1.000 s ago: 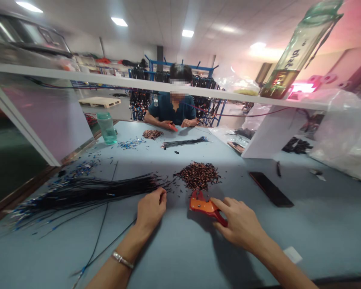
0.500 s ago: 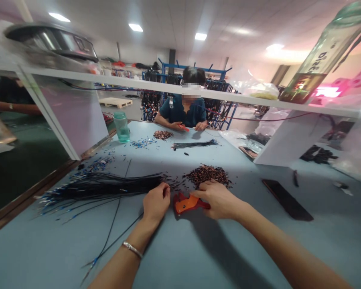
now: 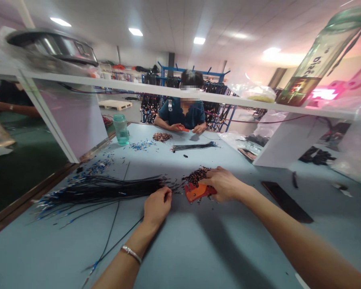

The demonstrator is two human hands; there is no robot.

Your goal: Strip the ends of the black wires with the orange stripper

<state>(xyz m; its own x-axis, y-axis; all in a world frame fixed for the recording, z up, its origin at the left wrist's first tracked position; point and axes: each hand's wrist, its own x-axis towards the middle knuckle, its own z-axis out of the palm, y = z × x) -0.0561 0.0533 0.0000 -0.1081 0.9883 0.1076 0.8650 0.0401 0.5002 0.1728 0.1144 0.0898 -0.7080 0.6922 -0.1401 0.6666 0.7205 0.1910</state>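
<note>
Beside the terminal pile (image 3: 195, 175), the right hand (image 3: 224, 185) clasps the orange tool (image 3: 195, 192).

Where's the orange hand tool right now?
Head view, centre of the blue table: the orange hand tool is in the right hand, at the near edge of the pile of small brown pieces, just right of the left hand.

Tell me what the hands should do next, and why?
Probably slide the tool over to the left hand. The right hand grips it at the pile of bits, while the left hand pinches the wires at their ends, apart from the tool.
</note>
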